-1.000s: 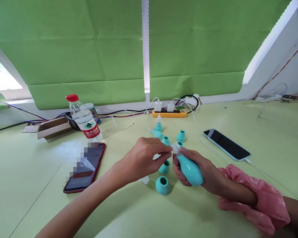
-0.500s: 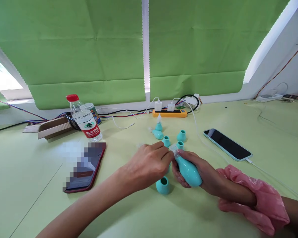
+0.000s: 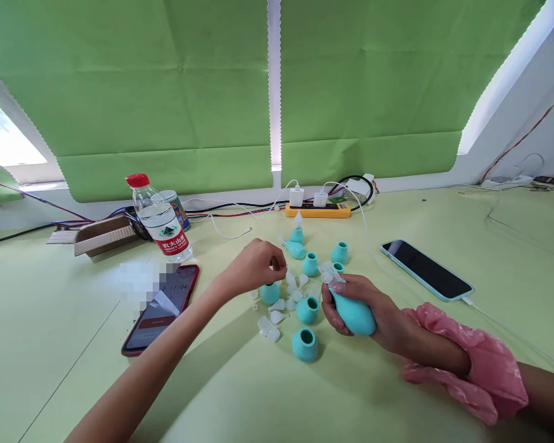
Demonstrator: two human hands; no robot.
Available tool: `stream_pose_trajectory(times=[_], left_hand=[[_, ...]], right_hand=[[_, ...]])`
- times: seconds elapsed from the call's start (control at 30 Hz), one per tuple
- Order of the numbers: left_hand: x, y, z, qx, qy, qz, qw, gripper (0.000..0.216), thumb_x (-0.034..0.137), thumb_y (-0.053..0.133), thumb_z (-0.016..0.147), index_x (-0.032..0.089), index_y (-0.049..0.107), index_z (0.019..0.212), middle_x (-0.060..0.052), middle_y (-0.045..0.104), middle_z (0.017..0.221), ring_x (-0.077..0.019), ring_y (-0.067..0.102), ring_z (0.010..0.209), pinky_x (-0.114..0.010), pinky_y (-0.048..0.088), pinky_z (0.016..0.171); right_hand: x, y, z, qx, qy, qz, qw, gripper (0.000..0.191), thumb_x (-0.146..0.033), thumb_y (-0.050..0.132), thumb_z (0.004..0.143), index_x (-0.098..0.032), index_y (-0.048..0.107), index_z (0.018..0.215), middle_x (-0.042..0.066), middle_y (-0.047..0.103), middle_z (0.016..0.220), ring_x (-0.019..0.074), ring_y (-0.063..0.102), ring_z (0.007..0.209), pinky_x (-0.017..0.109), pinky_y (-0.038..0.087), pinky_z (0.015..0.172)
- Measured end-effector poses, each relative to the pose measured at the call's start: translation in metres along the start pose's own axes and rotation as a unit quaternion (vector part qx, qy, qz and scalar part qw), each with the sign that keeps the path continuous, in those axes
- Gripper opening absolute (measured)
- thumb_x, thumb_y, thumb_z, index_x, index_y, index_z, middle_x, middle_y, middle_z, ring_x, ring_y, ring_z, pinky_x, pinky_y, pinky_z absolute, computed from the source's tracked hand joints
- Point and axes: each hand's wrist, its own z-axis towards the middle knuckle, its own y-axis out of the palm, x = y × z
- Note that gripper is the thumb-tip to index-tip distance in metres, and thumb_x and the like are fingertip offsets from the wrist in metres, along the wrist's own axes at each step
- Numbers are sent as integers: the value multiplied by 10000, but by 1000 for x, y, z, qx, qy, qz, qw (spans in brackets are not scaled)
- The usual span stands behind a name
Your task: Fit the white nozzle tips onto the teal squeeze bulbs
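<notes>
My right hand (image 3: 367,307) is wrapped round a teal rubber bulb (image 3: 353,312) with a clear plastic piece (image 3: 327,271) at its neck, the bulb lying low over the table. My left hand (image 3: 253,264) hovers to the left with its fingers pinched together; what they hold, if anything, is too small to make out. Between and below the hands lie several teal bulbs (image 3: 305,343) and several small clear tips (image 3: 277,306) on the pale green table (image 3: 74,369). A pink plastic cuff (image 3: 471,369) covers my right forearm.
A water bottle (image 3: 159,218) with a red cap stands at the left, a red phone (image 3: 159,307) in front of it. A cardboard box (image 3: 96,235) lies further left. A second phone (image 3: 427,269) on a cable lies right. An orange power strip (image 3: 317,210) sits by the green blinds.
My left hand has drawn back from the bulb's neck, up and to the left, uncovering the clear tips and a teal bulb. The right hand keeps its hold on the bulb.
</notes>
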Motion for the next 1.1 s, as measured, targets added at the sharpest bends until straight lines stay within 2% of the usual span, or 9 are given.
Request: stream_pose_trajectory(times=[0.1, 0.2, 0.27, 0.37, 0.43, 0.5, 0.67, 0.87, 1.1], left_hand=[[-1, 14, 2, -26, 3, 170, 985, 130, 126, 512, 616, 145, 636, 648, -55, 630, 660, -192, 551, 690, -272, 418, 588], [-4, 19, 3, -50, 5, 189, 981, 132, 130, 511, 637, 152, 636, 675, -57, 634, 684, -200, 547, 729, -268, 414, 602], [-4, 17, 4, -40, 6, 179, 983, 135, 145, 501, 673, 155, 634, 689, -48, 637, 699, -180, 547, 718, -258, 408, 626], [6, 12, 3, 18, 12, 125, 992, 188, 201, 448, 759, 156, 623, 708, -27, 628, 673, -132, 535, 634, -229, 380, 609], [20, 11, -1, 58, 12, 74, 996, 295, 277, 387, 815, 146, 590, 645, -11, 584, 582, -99, 484, 523, -212, 342, 543], [35, 13, -7, 63, 21, 41, 997, 403, 348, 333, 840, 144, 513, 543, 11, 491, 481, -81, 402, 447, -208, 286, 483], [62, 20, -22, 14, 27, -40, 999, 486, 334, 183, 882, 149, 305, 450, 42, 306, 404, -62, 248, 393, -221, 212, 453], [67, 24, -24, -43, 6, -131, 990, 401, 301, 331, 818, 151, 251, 456, 63, 206, 415, -52, 181, 410, -214, 186, 422], [60, 20, -21, -137, 2, -293, 946, 356, 260, 328, 797, 152, 261, 464, 58, 226, 457, -47, 198, 434, -199, 186, 400]], right_hand=[[0, -1, 0, 7, -5, -52, 999, 227, -328, 612, 652, -134, 496, 657, -20, 507, 474, 69, 413, 411, 189, 297, 389], [1, -1, 1, 25, -7, -111, 994, 222, -301, 652, 622, -134, 515, 674, -17, 532, 506, 79, 446, 461, 198, 337, 444], [1, -1, 2, 31, -7, -138, 990, 222, -307, 654, 621, -136, 517, 653, -16, 539, 514, 81, 451, 471, 205, 350, 466], [2, -1, 3, 17, -8, -173, 985, 250, -339, 627, 652, -141, 490, 583, -25, 512, 477, 80, 438, 458, 210, 345, 471], [3, 0, 2, -6, -1, -198, 980, 275, -356, 606, 675, -145, 471, 562, -33, 488, 457, 75, 426, 445, 209, 334, 466], [3, 0, -1, -29, 10, -219, 975, 281, -370, 588, 693, -146, 468, 574, -38, 475, 460, 72, 414, 439, 206, 322, 456], [1, 3, -8, -66, 42, -227, 971, 271, -381, 544, 728, -149, 467, 612, -35, 475, 476, 70, 402, 434, 199, 309, 438], [4, 9, -18, -35, 35, -273, 961, 169, -294, 535, 736, -153, 478, 663, -34, 479, 547, 76, 422, 505, 177, 308, 446], [-2, 10, -20, -80, 29, -369, 926, 266, -355, 459, 793, -158, 429, 618, -35, 423, 541, 76, 367, 497, 191, 302, 457]])
